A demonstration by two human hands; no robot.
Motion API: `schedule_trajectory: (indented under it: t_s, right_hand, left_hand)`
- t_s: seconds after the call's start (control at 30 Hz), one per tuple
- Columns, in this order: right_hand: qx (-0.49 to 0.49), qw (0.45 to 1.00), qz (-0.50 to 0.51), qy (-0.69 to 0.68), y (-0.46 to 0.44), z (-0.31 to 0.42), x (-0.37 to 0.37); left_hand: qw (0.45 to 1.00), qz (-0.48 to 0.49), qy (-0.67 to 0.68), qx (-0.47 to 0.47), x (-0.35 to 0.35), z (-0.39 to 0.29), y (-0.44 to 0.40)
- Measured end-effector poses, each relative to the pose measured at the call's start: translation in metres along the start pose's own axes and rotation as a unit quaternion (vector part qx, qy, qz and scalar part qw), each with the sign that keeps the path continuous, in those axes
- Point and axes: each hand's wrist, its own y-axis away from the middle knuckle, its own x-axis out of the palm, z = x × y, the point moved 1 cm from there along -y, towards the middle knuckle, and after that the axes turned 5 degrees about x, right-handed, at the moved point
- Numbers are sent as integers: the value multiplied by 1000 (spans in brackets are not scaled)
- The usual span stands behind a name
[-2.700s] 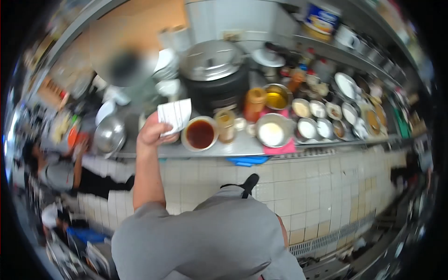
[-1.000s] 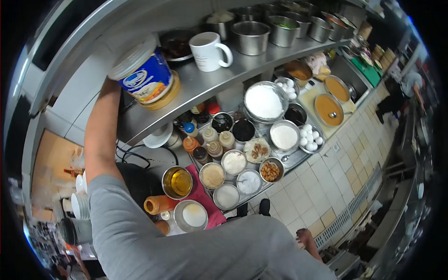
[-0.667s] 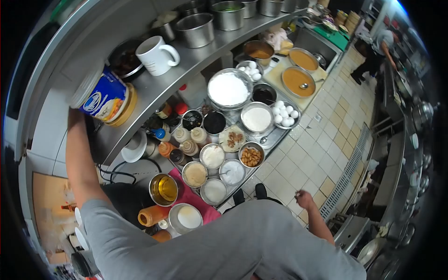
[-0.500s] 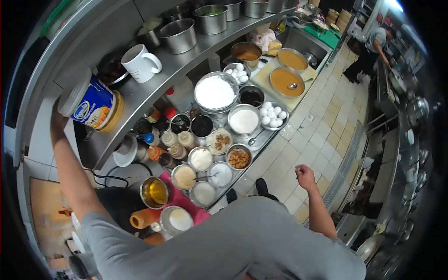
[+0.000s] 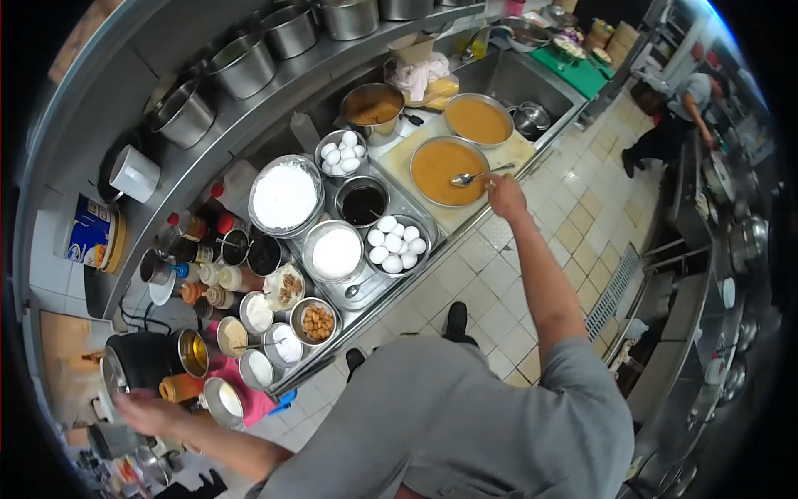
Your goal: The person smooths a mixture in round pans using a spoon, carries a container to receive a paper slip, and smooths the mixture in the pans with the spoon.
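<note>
Motion blurs my left hand (image 5: 148,412), at the lower left beside the black cooker (image 5: 143,359); its fingers look apart and nothing shows in them. Out ahead on the right, my right hand (image 5: 506,197) is at the rim of a round pan of orange-brown sauce (image 5: 440,162). Its fingers are closed at the handle of a metal spoon (image 5: 464,179) whose bowl rests in the sauce. A second pan of similar sauce (image 5: 480,119) stands behind it. Two bowls of white eggs (image 5: 397,244) and a dark sauce bowl (image 5: 362,202) are to the left.
A steel shelf (image 5: 274,87) with pots, a white mug (image 5: 135,173) and a blue tub (image 5: 90,233) runs above the counter. Powder bowls, bottles and an oil pot (image 5: 193,353) crowd the left. A sink (image 5: 499,79) lies beyond. Another person (image 5: 677,125) stands at far right.
The view has swung right along the counter. My left hand has left the shelf beside the blue tub and dropped low; my right hand has reached forward to the spoon.
</note>
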Motion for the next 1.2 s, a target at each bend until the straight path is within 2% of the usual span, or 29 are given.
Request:
schedule_trajectory:
  t_s: [0.03, 0.1, 0.17, 0.23, 0.3, 0.33, 0.37, 0.4, 0.43, 0.47, 0.53, 0.6, 0.63, 0.67, 0.7, 0.77, 0.8, 0.87, 0.9, 0.97, 1.2]
  right_hand:
    - [-1, 1000, 11, -8, -16, -7, 5]
    - [-71, 994, 46, 69, -47, -22, 6]
    - [-85, 990, 74, 79, -69, -20, 5]
    - [-148, 948, 184, 214, -91, -16, -4]
    - [-173, 946, 145, 234, -102, -23, -4]
    - [-205, 942, 113, 242, -99, -22, 3]
    - [-208, 943, 114, 234, -99, -21, 4]
    - [-224, 954, 78, 184, -97, -23, -2]
    - [-245, 959, 41, 135, -99, -23, -9]
    - [-264, 955, 43, 132, -106, -25, -13]
    - [-222, 972, 18, -81, -110, -25, -16]
    - [-235, 969, 35, -63, -109, -9, -36]
    - [-238, 970, 33, -37, -114, -7, -43]
    - [-294, 954, 57, -8, -124, -13, -38]
    - [-308, 948, 78, -7, -133, -18, -32]
    - [-300, 951, 67, -38, -153, -25, -23]
    - [-316, 945, 81, -41, -164, -25, -23]
    - [-334, 924, 176, -60, -171, -28, -23]
    - [-337, 920, 186, -70, -175, -30, -13]
    - [-397, 892, 216, -3, -177, -34, 3]
    - [-370, 888, 272, -26, -204, -45, -5]
  left_hand:
    - [998, 34, -39, -40, 4, -9, 49]
    - [978, 112, 15, -175, 36, -59, 128]
    - [955, 221, 37, -192, 45, -87, 171]
    - [950, 245, 43, -190, 64, -104, 211]
    - [927, 290, 34, -235, 92, -123, 251]
    - [911, 345, 60, -218, 106, -114, 277]
    - [896, 361, 76, -248, 132, -137, 311]
    - [830, 454, 43, -320, 155, -160, 335]
    - [796, 527, 107, -277, 175, -165, 371]
    - [748, 585, 93, -301, 196, -201, 396]
    - [660, 689, 112, -278, 234, -231, 445]
    - [625, 707, 143, -299, 270, -249, 497]
    - [620, 736, 90, -256, 288, -250, 522]
    - [611, 752, 53, -241, 307, -255, 541]
    - [614, 743, 42, -262, 322, -258, 560]
    - [647, 725, -49, -230, 340, -263, 596]
    - [653, 714, -61, -244, 345, -258, 617]
    - [724, 657, -132, -164, 345, -246, 653]
    - [723, 655, -146, -166, 347, -251, 655]
    - [718, 624, -152, -269, 348, -264, 662]
    - [717, 605, -215, -271, 354, -284, 655]
